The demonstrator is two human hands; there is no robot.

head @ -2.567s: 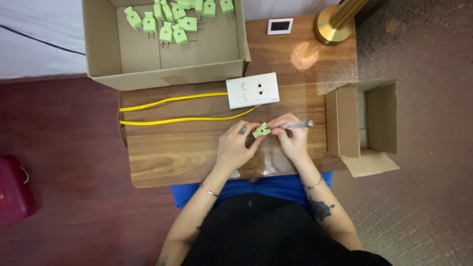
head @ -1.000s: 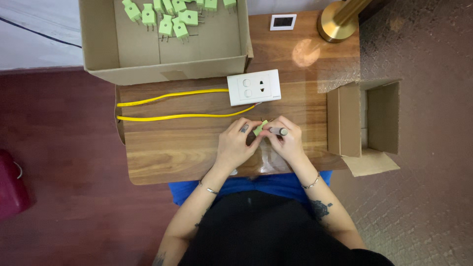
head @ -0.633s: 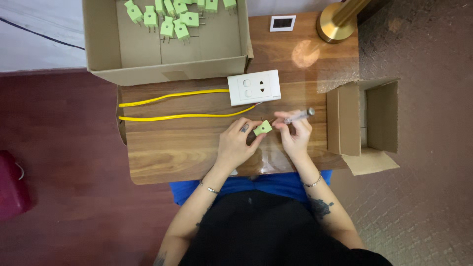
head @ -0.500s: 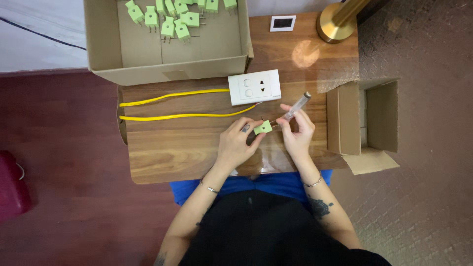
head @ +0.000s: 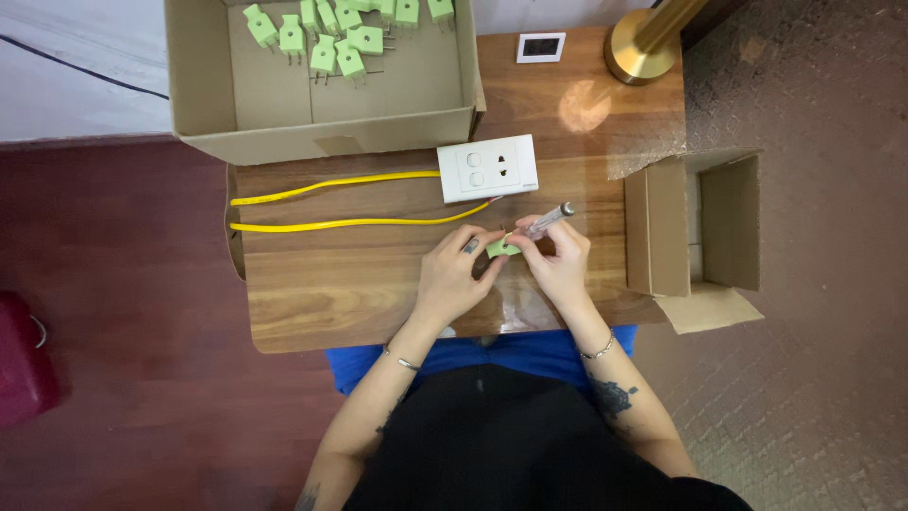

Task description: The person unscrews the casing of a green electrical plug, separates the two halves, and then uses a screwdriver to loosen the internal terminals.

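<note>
green plug: small, pinched between fingertips just above bench | screwdriver: slim, clear-handled, tilted, tip at plug

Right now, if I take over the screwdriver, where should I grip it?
Grip the clear handle at its free upper end, coming from the socket side: it slants up and right, clear of the right hand, with its tip down at the green plug.

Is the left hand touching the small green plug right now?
Touching. The head view shows the left hand with its fingertips closed on the small green plastic plug, no gap between them.
</note>
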